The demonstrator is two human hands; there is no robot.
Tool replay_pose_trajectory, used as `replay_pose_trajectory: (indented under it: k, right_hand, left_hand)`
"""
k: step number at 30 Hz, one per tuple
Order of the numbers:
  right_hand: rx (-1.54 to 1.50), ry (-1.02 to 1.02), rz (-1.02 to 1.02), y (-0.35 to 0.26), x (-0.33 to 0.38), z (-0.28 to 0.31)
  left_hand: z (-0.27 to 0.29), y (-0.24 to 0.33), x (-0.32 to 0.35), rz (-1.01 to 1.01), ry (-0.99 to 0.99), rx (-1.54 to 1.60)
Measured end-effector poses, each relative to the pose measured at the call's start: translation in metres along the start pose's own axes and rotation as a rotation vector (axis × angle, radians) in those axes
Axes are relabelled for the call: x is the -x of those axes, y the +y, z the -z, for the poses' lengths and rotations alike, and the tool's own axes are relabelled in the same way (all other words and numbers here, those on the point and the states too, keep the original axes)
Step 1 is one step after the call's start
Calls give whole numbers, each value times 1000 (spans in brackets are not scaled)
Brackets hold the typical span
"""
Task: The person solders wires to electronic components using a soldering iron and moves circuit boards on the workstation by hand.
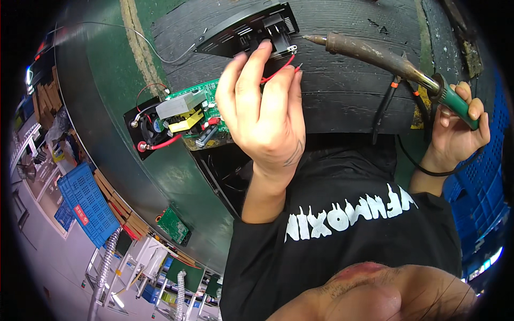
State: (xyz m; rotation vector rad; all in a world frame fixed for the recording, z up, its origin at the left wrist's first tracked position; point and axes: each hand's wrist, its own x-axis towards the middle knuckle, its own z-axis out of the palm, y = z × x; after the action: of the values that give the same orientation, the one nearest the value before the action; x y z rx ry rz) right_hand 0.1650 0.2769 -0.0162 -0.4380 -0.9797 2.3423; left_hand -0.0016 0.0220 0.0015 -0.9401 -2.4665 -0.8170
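My right hand [452,136] grips the green handle of a soldering iron [383,60]. The iron's tip points left, a short gap from the black slotted panel [235,36]. That panel stands tilted on the bench, with a black socket-like part and metal terminals on it. Two fingers of my left hand [265,109] reach onto the panel's part. A red wire [286,64] passes by its other fingertips, which appear to pinch it near its bare end. Beside and partly under my left hand lies a green circuit board [206,92] with a grey heatsink and a yellow-wrapped component.
A black fan panel [142,128] with red terminal and wire adjoins the board. Orange-banded pliers [386,104] lie on the dark bench [342,107] below the iron. Another circuit board [174,226] sits farther left. Blue crates [88,203] stand at left, and blue baskets at right.
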Motion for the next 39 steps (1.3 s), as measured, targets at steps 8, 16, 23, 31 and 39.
replay_pose_trajectory:
  k: [8,16,23,31,39]
  right_hand:
    - [4,-44,-10,12,4,-1]
    - [33,-9,0,9,4,-1]
    - [22,-7,-4,9,4,0]
    - [34,-47,-16,13,4,-1]
    - [30,-44,-11,15,5,-3]
  left_hand:
    - [-12,1,8,110,65,26]
    - [-16,-2,11,112,66,59]
    - [-18,-2,9,125,60,58]
    - [-17,-3,9,87,51,33]
    - [-16,-3,8,70,44,17]
